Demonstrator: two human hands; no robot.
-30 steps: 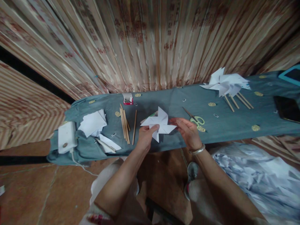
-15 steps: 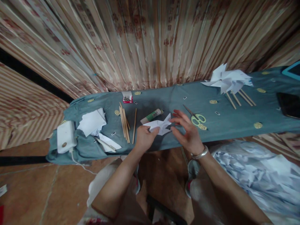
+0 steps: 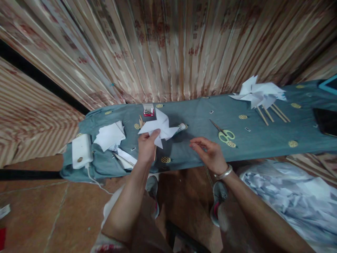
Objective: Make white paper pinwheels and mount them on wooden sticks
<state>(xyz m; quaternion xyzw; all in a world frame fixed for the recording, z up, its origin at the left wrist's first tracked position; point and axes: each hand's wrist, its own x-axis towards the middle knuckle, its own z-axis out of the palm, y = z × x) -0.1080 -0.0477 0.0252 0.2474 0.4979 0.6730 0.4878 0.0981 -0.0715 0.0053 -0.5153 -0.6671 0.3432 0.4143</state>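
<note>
Fingers pinching, the left hand (image 3: 146, 147) has the white pinwheel (image 3: 164, 128) near its middle, above the teal cloth (image 3: 196, 117)!
Right hand (image 3: 210, 153) apart from it, fingers curled toward the thumb; whether they meet, I can't tell.

Pinwheel (image 3: 163, 128) shifted left, sticks (image 3: 141, 121) partly hidden

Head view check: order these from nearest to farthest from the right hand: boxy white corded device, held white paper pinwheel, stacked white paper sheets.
From the right hand:
1. White paper pinwheel: to the left, held in the left hand.
2. Stacked white paper sheets: farther left, beyond the pinwheel.
3. Boxy white corded device: farthest left.
</note>
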